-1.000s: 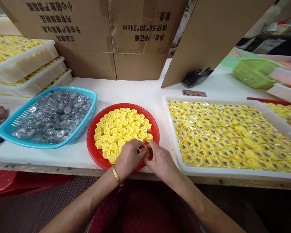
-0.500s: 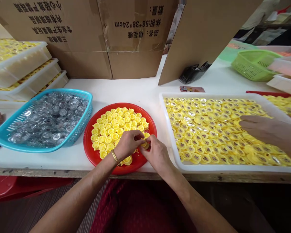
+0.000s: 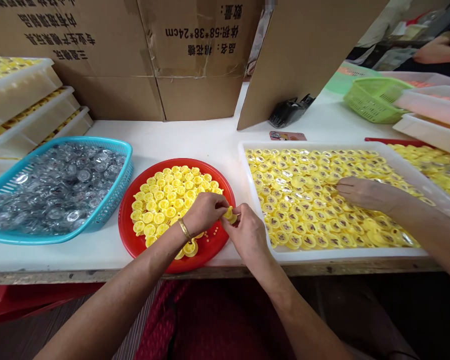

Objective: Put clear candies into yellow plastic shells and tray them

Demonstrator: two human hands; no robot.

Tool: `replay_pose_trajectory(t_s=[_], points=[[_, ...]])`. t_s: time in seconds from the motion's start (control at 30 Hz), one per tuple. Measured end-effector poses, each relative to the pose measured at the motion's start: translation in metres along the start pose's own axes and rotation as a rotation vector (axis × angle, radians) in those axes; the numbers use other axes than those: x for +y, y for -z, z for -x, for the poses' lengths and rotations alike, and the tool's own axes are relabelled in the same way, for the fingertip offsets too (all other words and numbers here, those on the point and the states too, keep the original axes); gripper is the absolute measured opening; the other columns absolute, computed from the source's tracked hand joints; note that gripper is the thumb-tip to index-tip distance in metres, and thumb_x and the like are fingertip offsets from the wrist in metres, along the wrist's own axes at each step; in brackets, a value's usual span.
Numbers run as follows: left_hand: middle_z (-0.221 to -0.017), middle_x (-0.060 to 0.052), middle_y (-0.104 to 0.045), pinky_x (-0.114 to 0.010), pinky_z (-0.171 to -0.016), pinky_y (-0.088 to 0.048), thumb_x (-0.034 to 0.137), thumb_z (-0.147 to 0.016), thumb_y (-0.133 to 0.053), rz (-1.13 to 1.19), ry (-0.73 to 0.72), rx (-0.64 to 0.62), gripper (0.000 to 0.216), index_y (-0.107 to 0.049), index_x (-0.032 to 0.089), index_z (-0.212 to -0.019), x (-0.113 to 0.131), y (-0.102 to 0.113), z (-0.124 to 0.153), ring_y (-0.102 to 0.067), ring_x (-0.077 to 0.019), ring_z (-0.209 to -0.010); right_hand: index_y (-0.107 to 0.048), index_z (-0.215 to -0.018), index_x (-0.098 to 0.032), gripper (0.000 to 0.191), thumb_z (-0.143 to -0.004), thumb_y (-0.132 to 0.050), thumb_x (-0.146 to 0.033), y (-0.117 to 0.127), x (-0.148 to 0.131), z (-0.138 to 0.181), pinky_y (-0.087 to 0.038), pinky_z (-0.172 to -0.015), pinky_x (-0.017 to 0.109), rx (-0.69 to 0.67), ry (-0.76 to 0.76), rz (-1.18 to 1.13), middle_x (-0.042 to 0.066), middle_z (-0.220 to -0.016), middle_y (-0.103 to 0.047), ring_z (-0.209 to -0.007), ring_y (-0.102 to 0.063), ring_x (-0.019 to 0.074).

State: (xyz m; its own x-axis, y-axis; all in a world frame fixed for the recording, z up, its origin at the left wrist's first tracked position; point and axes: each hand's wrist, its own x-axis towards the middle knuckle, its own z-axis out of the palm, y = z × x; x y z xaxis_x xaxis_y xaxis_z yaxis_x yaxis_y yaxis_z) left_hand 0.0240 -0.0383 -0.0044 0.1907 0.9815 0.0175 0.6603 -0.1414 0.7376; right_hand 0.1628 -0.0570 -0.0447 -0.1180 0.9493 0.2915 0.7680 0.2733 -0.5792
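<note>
Between the fingertips of both hands is a small yellow plastic cup (image 3: 230,215), raised over the right side of a round red plate (image 3: 219,240). My left hand (image 3: 203,216), with a gold bracelet at the wrist, pinches it from the left. My right hand (image 3: 247,231) grips it from the right, thumb and forefinger closed. Many similar yellow cups (image 3: 161,204) lie close together on the plate, with small pale bits (image 3: 209,235) scattered near its right side. Fingers partly hide the held cup, so its inside cannot be made out.
A white tray (image 3: 243,172) full of yellow pieces stands right, another person's hand (image 3: 363,192) reaching into it. Left is a blue basket (image 3: 116,187) of clear round lids. Stacked tubs (image 3: 30,115), cardboard (image 3: 195,95), a black object (image 3: 290,111) and a green basket (image 3: 375,100) stand behind.
Both my hands have lifted slightly off the plate's cups, now with a yellow cup between them. The other person's hand has moved left over the tray. The view has shifted a little right.
</note>
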Motion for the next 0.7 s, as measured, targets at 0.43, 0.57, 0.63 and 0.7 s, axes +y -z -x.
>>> replay_pose_trajectory(t_s=[0.43, 0.57, 0.63, 0.7], points=[[-0.065, -0.002, -0.069, -0.025, -0.068, -0.044, 0.002, -0.069, -0.055, -0.109, -0.004, 0.039, 0.021, -0.071, 0.015, -0.069, -0.013, -0.006, -0.014, -0.061, -0.0148, -0.064, -0.047, -0.079, -0.021, 0.019, -0.074, -0.063, -0.031, 0.011, 0.005, -0.007, -0.045, -0.058, 0.030, 0.031, 0.022, 0.069, 0.004, -0.069, -0.063, -0.063, -0.063, 0.0216], [-0.075, -0.005, -0.073, -0.029, -0.076, -0.045, 0.002, -0.069, -0.056, -0.129, -0.001, 0.030, 0.021, -0.072, 0.015, -0.069, -0.017, -0.009, -0.017, -0.065, -0.0188, -0.075, -0.049, -0.082, -0.021, 0.021, -0.073, -0.064, -0.032, 0.016, 0.004, -0.005, -0.047, -0.060, 0.031, -0.001, -0.040, -0.032, 0.005, -0.073, -0.066, -0.063, -0.065, 0.0212], [-0.073, -0.005, -0.073, -0.029, -0.076, -0.046, 0.003, -0.071, -0.055, -0.113, 0.017, 0.043, 0.022, -0.073, 0.016, -0.072, -0.016, -0.007, -0.017, -0.065, -0.0179, -0.072, -0.049, -0.084, -0.021, 0.024, -0.072, -0.066, -0.034, 0.018, 0.004, -0.004, -0.048, -0.060, 0.031, -0.030, -0.092, -0.102, 0.005, -0.075, -0.068, -0.063, -0.066, 0.0211], [-0.071, -0.003, -0.072, -0.027, -0.071, -0.047, 0.004, -0.075, -0.053, -0.084, 0.044, 0.068, 0.023, -0.073, 0.016, -0.077, -0.013, -0.003, -0.014, -0.065, -0.0156, -0.067, -0.050, -0.086, -0.021, 0.027, -0.071, -0.067, -0.036, 0.020, 0.002, -0.003, -0.049, -0.060, 0.031, -0.051, -0.134, -0.181, 0.005, -0.077, -0.069, -0.063, -0.067, 0.0210]])
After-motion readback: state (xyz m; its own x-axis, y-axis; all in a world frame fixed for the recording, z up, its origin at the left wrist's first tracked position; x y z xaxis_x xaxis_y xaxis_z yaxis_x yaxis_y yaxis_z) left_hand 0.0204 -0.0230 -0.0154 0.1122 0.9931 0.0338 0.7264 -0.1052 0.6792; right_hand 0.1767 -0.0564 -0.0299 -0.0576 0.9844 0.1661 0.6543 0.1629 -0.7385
